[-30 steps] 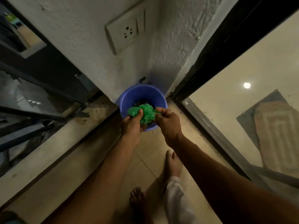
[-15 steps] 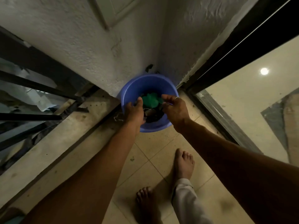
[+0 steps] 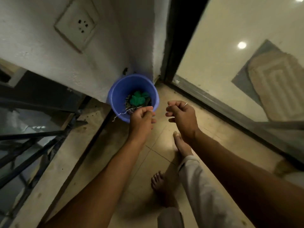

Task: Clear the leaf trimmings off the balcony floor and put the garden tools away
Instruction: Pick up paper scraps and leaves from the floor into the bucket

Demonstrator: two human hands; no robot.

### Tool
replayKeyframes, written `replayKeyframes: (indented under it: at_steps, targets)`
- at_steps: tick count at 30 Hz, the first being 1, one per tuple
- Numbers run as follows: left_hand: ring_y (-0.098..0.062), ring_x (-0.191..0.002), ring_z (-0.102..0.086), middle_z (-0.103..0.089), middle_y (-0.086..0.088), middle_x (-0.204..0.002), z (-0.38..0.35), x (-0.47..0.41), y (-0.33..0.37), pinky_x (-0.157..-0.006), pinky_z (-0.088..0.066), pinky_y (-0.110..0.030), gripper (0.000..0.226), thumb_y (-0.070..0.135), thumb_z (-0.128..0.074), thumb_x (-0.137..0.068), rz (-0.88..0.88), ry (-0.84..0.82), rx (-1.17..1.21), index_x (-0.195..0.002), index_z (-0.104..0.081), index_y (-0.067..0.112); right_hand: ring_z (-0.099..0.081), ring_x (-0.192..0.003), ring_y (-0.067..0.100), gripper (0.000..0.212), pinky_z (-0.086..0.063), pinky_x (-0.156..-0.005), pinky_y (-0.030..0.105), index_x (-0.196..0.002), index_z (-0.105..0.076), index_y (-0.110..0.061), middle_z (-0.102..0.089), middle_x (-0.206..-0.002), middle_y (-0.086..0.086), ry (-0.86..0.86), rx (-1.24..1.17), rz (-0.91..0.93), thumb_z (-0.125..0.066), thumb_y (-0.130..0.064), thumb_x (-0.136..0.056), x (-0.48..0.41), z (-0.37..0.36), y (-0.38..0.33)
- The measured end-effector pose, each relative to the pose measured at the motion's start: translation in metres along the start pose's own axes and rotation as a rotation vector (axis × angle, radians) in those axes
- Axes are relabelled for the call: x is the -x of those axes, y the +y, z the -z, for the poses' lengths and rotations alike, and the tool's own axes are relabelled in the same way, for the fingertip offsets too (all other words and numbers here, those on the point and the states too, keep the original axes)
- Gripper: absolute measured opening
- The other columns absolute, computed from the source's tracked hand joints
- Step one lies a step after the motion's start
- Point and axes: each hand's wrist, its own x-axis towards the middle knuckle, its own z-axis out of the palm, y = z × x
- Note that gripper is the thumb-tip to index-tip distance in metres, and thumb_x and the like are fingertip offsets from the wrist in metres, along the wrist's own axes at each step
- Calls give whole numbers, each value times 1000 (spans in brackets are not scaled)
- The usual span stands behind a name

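one blue bucket (image 3: 118, 94) in the wall corner holds a green bundle (image 3: 137, 98) on dark leaf trimmings (image 3: 129, 103). hands apart: left hand (image 3: 141, 120) curled over its near rim, grip unclear; right hand (image 3: 182, 116) loosely curled, empty.

Overall illumination is dim, warm yellowish on the balcony floor (image 3: 158, 145) and cooler grey on the white wall (image 3: 41, 46). A round bright spot (image 3: 242, 45) glares on the glossy indoor floor (image 3: 213, 46), and a soft shadow pools around the feet (image 3: 158, 183). Wide-angle distortion bends lines near the edges; the whole frame is slightly soft, with blur evident at the wall socket (image 3: 77, 25).
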Motion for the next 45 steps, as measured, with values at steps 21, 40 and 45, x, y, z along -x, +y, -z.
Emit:
replayKeyframes:
  at_steps: [21,40,45]
  targets:
    - [-9,-64,-50,-60,-4,-73,-264,273,-94,-63,-45,-32,31,41,-52,-104,-311,-567,-622,-85,-67,22,-54,-63,19,20,-48,-62,33,-81,-65,-4,-55,-67,9,731,-634,-74,-61,-17,-95,255,307,136]
    - [-13,-68,-62,-71,-1,-77,-466,492,-398,-70,-52,-41,25,24,-56,-103,-374,-1030,-1097,-84,-72,19,-44,-51,10,42,-40,-57,32,-57,-51,-21,-48,-50,-8,1169,-901,-277,-64,-21,-96,455,504,439]
    - [-22,-83,-69,-74,-4,-89,-521,441,-497,-75,-58,-45,26,22,-51,-98,-384,-1139,-1266,-94,-73,11,-66,-75,6,18,-52,-68,27,-85,-72,-17,-71,-77,-7,1205,-763,-376,-67,-34,-87,401,523,535]
